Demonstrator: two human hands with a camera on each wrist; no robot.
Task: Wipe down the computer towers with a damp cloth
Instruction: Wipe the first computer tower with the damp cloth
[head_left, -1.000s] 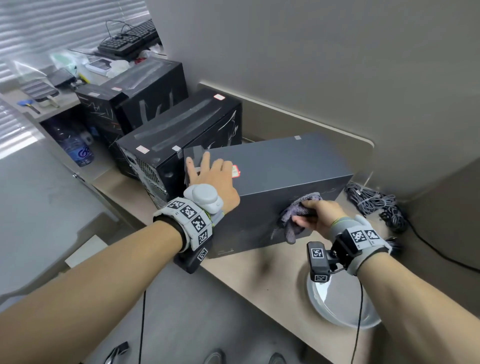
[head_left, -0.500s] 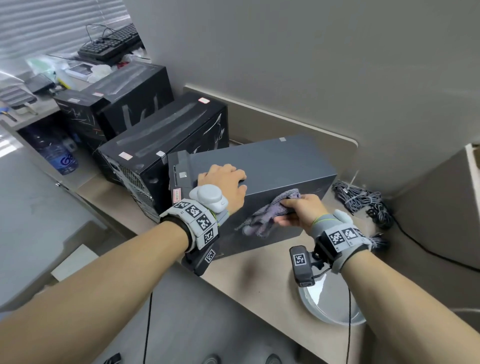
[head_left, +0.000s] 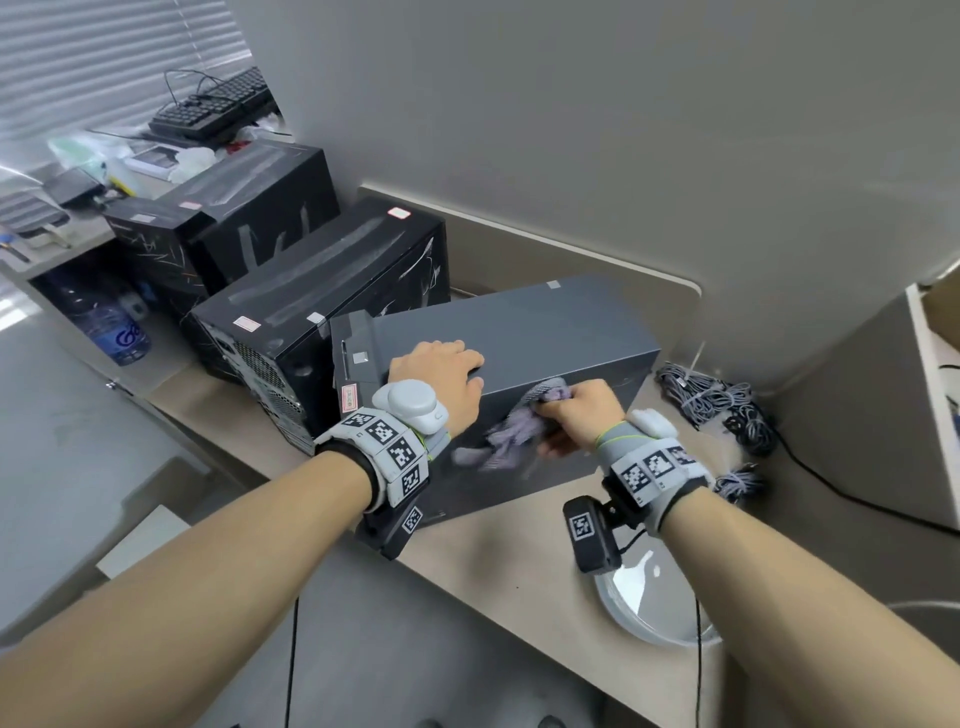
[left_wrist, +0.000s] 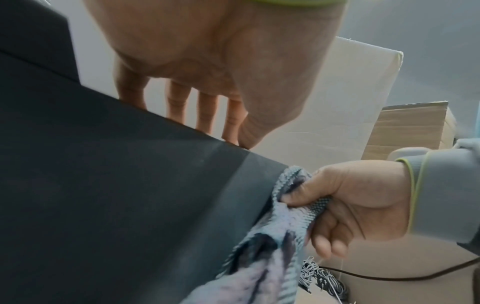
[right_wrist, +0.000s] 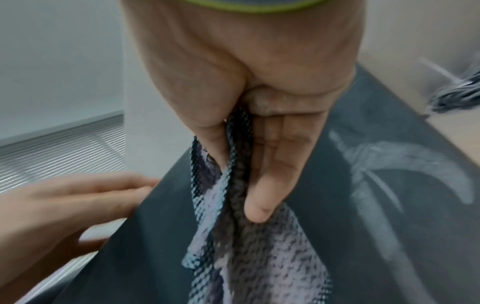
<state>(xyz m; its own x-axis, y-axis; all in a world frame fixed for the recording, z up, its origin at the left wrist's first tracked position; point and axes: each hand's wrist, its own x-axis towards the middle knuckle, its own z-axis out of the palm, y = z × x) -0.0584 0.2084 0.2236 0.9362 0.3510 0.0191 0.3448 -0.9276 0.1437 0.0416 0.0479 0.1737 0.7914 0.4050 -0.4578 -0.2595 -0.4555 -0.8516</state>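
A dark grey computer tower (head_left: 530, 332) lies on the beige desk. My left hand (head_left: 441, 371) rests on its top near the front edge, fingers laid over the top (left_wrist: 202, 115) and thumb down the side. My right hand (head_left: 574, 410) grips a bunched grey-lilac cloth (head_left: 506, 439) and presses it against the tower's near side panel (left_wrist: 103, 195), just under the top edge. The cloth (right_wrist: 259, 257) hangs from between thumb and fingers (right_wrist: 259, 201) and is blurred by motion. Pale wipe streaks (right_wrist: 376, 164) mark the panel. Two black towers (head_left: 322, 296) (head_left: 228, 228) stand to the left.
A clear bowl (head_left: 654, 613) sits at the desk's near edge under my right wrist. Bundled grey cables (head_left: 717, 400) lie right of the tower, and a black cord (head_left: 857, 504) runs off right. A keyboard (head_left: 218, 106) and clutter lie far left. A wall stands behind.
My left hand slid right along the tower's top, its spread fingers drawn together. My right hand carried the cloth up and left across the side panel.
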